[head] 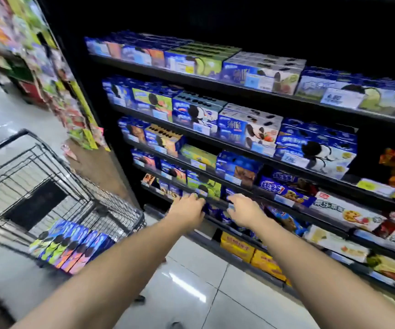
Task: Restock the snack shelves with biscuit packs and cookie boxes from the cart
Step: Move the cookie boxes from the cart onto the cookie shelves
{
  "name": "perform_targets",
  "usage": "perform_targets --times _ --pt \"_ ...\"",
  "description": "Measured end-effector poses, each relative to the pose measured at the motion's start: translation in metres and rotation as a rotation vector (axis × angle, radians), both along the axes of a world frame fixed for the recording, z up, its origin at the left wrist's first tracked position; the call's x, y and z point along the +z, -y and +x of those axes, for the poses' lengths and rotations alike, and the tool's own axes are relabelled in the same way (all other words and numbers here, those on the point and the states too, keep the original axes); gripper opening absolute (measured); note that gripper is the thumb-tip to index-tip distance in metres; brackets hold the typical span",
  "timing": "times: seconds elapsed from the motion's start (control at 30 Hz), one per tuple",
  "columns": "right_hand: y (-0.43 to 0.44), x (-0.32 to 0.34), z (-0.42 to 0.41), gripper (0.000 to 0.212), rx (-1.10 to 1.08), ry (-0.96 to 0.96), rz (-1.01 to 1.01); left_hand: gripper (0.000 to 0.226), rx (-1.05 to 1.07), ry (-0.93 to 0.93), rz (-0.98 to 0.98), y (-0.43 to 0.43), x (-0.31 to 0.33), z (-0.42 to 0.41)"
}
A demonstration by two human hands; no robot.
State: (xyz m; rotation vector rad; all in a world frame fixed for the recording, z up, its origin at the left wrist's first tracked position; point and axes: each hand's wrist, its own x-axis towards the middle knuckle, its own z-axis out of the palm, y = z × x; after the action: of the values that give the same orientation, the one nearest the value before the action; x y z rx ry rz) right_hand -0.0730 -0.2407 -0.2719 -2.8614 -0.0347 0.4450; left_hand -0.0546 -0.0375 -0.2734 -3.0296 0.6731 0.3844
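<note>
At a low snack shelf [216,203], the left hand [187,208] and right hand [245,211] reach beside a green cookie box [204,186]; blur hides whether either grips anything. More cookie boxes [70,245] stand in the cart [49,162], left.

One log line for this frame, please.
phase: reaching into shelving | left hand: at lower shelf | right hand: at blue packs | grip: blurred, unclear | cart: holds cookie boxes

The shelf unit [191,78] stands before me and runs to my right, with boxes [246,124] in rows on each level. The cart [111,204] stands on the floor [203,293] at my left. A row of cookie boxes [70,248] lies in its near corner. My left hand [187,210] and right hand [244,212] are near each other at a low shelf.
</note>
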Motion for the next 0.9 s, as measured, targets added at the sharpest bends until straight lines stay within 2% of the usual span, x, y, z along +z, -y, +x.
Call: perform_targets --times 0.17,0.3,0.43,0.57,0.73,0.9 --pt "-0.124 0.002 0.023 0.032 0.232 -0.022 0.028 0.036 0.231 -0.007 0.011 -0.129 0.002 -0.021" --pt "-0.222 -0.003 0.035 0.033 0.381 -0.068 0.040 0.038 0.401 -0.035 0.004 -0.226 -0.006 -0.036" --pt "-0.314 -0.020 0.045 0.026 0.474 -0.137 0.028 0.043 0.496 -0.078 0.011 -0.318 -0.027 -0.051" --pt "-0.400 -0.045 0.046 0.041 0.552 -0.210 -0.016 0.040 0.583 -0.147 -0.022 -0.403 -0.048 -0.062" --pt "-0.478 -0.071 0.051 0.049 0.615 -0.260 -0.051 0.042 0.636 -0.192 -0.029 -0.482 -0.077 -0.069" --pt "-0.514 -0.113 0.070 0.042 0.606 -0.319 -0.026 0.043 0.669 -0.212 -0.031 -0.511 -0.114 -0.057"
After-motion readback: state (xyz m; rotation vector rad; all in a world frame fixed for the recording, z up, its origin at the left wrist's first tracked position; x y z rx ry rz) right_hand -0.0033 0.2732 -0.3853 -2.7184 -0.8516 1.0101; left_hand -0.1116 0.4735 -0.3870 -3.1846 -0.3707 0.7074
